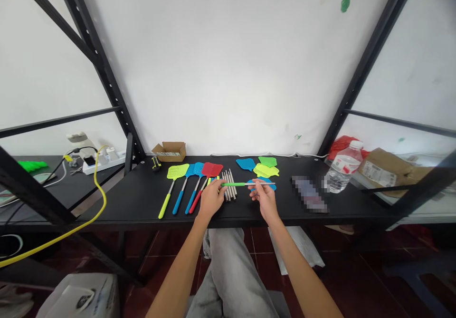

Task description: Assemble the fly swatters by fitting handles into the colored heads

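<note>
My left hand (pixel 211 198) is closed round one end of a green swatter handle (pixel 235 184), which lies level above the table. From its other end runs a thin metal rod (pixel 269 183), pinched in the fingers of my right hand (pixel 263 199). Under and beside my left hand lie several loose metal rods (pixel 233 180). To the left are fly swatters with heads attached: a yellow-green one (pixel 177 171), two blue ones (pixel 198 168) and a red one (pixel 213 169). Loose heads lie to the right: blue (pixel 245 164), green (pixel 267 161), yellow (pixel 264 171), and blue (pixel 272 187) partly behind my right hand.
An opened cardboard box (pixel 178 152) and a small black-and-yellow object (pixel 156 164) stand at the back left. On the right are a blurred flat object (pixel 309 194) and a plastic bottle (pixel 344 168). A yellow cable (pixel 101 199) hangs at the left, near a power strip (pixel 107 161).
</note>
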A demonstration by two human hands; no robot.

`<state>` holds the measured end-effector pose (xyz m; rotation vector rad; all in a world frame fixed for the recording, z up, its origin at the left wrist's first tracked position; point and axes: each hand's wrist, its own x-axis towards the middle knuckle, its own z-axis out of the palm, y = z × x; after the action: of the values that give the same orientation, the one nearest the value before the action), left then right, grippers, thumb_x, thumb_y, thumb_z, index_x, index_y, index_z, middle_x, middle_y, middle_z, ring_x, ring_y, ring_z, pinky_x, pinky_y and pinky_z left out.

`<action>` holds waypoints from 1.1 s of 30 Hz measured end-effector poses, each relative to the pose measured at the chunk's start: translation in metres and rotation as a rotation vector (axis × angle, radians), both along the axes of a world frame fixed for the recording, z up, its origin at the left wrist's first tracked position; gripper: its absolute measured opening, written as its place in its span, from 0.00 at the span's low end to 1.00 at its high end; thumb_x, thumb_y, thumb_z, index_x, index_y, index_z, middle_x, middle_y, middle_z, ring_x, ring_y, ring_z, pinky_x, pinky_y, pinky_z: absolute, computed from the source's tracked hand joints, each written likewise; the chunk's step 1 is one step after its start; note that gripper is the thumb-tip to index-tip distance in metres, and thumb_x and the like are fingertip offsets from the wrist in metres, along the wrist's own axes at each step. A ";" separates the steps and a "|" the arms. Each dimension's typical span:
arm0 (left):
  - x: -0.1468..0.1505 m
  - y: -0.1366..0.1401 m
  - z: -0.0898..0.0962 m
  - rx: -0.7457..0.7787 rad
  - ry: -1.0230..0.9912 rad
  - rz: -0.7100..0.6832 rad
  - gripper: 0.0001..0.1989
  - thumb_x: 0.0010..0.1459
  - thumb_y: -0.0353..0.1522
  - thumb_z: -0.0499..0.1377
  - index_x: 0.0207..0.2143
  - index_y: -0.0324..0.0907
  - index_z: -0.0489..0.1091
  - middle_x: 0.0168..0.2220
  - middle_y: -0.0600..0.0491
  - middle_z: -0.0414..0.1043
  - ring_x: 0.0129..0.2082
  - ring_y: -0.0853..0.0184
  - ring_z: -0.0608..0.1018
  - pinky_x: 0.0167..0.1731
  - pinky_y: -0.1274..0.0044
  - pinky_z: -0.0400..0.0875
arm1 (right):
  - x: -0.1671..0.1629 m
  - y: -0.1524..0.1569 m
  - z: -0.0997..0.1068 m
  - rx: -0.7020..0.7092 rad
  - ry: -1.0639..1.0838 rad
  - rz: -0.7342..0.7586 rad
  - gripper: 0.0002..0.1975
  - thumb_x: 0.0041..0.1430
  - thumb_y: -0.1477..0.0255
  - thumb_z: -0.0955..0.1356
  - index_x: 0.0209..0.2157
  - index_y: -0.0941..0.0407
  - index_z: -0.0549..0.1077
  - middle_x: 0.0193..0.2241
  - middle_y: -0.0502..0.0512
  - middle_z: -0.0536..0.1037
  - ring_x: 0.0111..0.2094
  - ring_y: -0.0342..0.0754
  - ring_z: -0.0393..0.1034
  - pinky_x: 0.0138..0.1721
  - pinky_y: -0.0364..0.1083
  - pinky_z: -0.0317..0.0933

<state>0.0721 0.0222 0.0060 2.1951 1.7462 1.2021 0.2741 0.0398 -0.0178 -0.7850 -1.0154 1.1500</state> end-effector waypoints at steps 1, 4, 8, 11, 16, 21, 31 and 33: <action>-0.001 0.001 -0.001 0.004 -0.033 0.005 0.11 0.63 0.33 0.54 0.44 0.43 0.73 0.36 0.52 0.74 0.34 0.67 0.74 0.35 0.78 0.65 | 0.000 0.000 -0.001 -0.003 0.010 -0.019 0.20 0.54 0.54 0.71 0.40 0.56 0.75 0.31 0.54 0.80 0.23 0.43 0.70 0.21 0.41 0.60; -0.004 0.004 -0.004 0.005 -0.120 -0.010 0.12 0.62 0.33 0.54 0.45 0.43 0.73 0.33 0.54 0.73 0.31 0.69 0.73 0.34 0.79 0.65 | 0.001 0.002 -0.002 -0.005 0.023 -0.045 0.20 0.54 0.54 0.71 0.38 0.57 0.76 0.31 0.55 0.80 0.23 0.43 0.70 0.21 0.41 0.60; -0.006 0.006 -0.006 -0.040 -0.206 -0.068 0.14 0.63 0.37 0.53 0.45 0.42 0.74 0.28 0.56 0.71 0.24 0.71 0.69 0.28 0.79 0.62 | 0.002 0.001 -0.001 -0.003 0.032 -0.049 0.20 0.54 0.54 0.71 0.36 0.57 0.77 0.30 0.56 0.80 0.23 0.43 0.70 0.21 0.42 0.61; -0.005 0.006 -0.006 -0.066 -0.243 -0.132 0.16 0.63 0.40 0.52 0.43 0.40 0.75 0.26 0.55 0.70 0.24 0.71 0.68 0.27 0.79 0.61 | 0.002 0.001 0.000 -0.002 0.024 -0.061 0.21 0.53 0.53 0.72 0.35 0.58 0.77 0.30 0.56 0.80 0.23 0.44 0.70 0.21 0.43 0.61; -0.005 0.005 -0.003 -0.100 -0.251 -0.233 0.20 0.63 0.43 0.52 0.40 0.38 0.75 0.24 0.56 0.67 0.23 0.71 0.65 0.25 0.80 0.58 | 0.003 0.001 -0.001 0.000 0.007 -0.057 0.21 0.53 0.52 0.72 0.34 0.57 0.78 0.28 0.56 0.79 0.23 0.44 0.69 0.22 0.43 0.61; -0.005 0.004 0.000 -0.146 -0.229 -0.323 0.22 0.63 0.45 0.51 0.32 0.37 0.75 0.21 0.57 0.62 0.23 0.72 0.62 0.23 0.81 0.54 | 0.004 0.001 -0.003 0.029 -0.010 -0.026 0.20 0.54 0.52 0.71 0.34 0.57 0.78 0.27 0.55 0.78 0.24 0.44 0.69 0.22 0.43 0.60; 0.001 -0.001 0.005 -0.228 -0.246 -0.429 0.22 0.61 0.46 0.54 0.28 0.38 0.75 0.25 0.54 0.71 0.27 0.70 0.70 0.28 0.80 0.61 | -0.006 -0.003 0.004 0.118 -0.370 0.204 0.19 0.58 0.55 0.69 0.38 0.57 0.80 0.30 0.57 0.81 0.27 0.45 0.70 0.25 0.42 0.60; 0.000 0.000 0.006 -0.234 -0.321 -0.437 0.22 0.61 0.46 0.55 0.28 0.37 0.75 0.24 0.54 0.69 0.26 0.71 0.69 0.27 0.80 0.60 | -0.006 -0.004 0.004 0.103 -0.356 0.195 0.20 0.57 0.55 0.69 0.42 0.57 0.79 0.30 0.56 0.81 0.26 0.45 0.70 0.25 0.42 0.60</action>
<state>0.0723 0.0223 0.0116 1.9719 1.1418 1.0995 0.2678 0.0358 -0.0142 -0.8397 -1.4629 1.1345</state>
